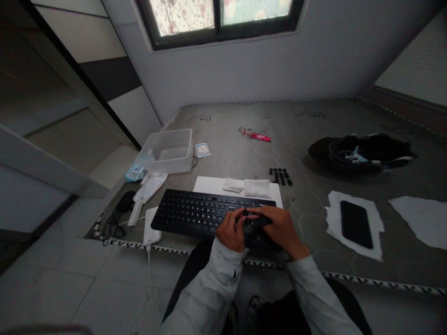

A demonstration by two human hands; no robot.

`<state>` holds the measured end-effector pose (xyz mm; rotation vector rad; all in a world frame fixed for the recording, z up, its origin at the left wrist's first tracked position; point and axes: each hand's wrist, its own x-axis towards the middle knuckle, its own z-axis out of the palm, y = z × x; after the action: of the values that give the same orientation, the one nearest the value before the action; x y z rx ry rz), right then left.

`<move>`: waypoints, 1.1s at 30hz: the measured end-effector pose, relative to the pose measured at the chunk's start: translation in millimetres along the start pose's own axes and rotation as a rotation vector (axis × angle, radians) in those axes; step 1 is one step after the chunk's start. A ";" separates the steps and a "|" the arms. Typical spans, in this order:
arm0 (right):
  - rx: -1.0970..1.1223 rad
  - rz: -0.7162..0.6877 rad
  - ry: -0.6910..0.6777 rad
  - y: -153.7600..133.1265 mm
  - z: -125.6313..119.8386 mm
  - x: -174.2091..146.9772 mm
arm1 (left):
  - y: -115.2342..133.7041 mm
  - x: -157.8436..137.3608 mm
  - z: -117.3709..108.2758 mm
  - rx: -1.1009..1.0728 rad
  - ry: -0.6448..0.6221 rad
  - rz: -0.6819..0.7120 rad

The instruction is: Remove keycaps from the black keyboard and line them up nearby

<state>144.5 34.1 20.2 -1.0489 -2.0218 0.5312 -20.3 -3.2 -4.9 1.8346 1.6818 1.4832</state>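
A black keyboard [190, 211] lies at a slant near the table's front edge, partly over a white sheet [206, 184]. My left hand [232, 230] is over its right part, fingers drawn together in a pinch beside a small dark piece [246, 213]; whether they grip it is unclear. From the other side my right hand [282, 229] closes on a dark elongated object [258, 222] whose kind does not show. Both hands hide the keys beneath them. Several loose black keycaps [280, 176] lie beyond the keyboard's right end. Two folded white wipes [257, 188] rest on the sheet.
A clear plastic box [171, 151], a small packet [202, 150] and a red-wrapped item [258, 136] stand or lie farther back. To the right are a phone [356, 224] on white tissue and a black cap [363, 151]. A power strip [152, 226] and cables lie left.
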 end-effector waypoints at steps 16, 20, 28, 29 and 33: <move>0.016 0.003 0.006 0.5 -5.1 0.2 | 0.0 1.4 -0.5 0.049 0.023 0.047; 0.025 0.054 -0.006 -0.3 -7.0 1.4 | -0.8 0.0 0.3 0.058 -0.003 0.043; 0.027 0.207 -0.040 0.9 -6.0 4.9 | -3.5 -2.6 3.8 0.091 -0.013 0.052; 0.030 0.244 -0.046 0.9 -5.1 5.4 | -3.5 -2.6 4.0 0.096 -0.004 0.058; 0.035 0.401 -0.052 0.8 -3.1 7.1 | -3.5 -2.4 4.3 0.123 0.016 0.100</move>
<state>144.9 40.5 24.8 -1.4416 -1.8428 0.8039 -18.6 -2.4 -10.6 2.0023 1.7487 1.4663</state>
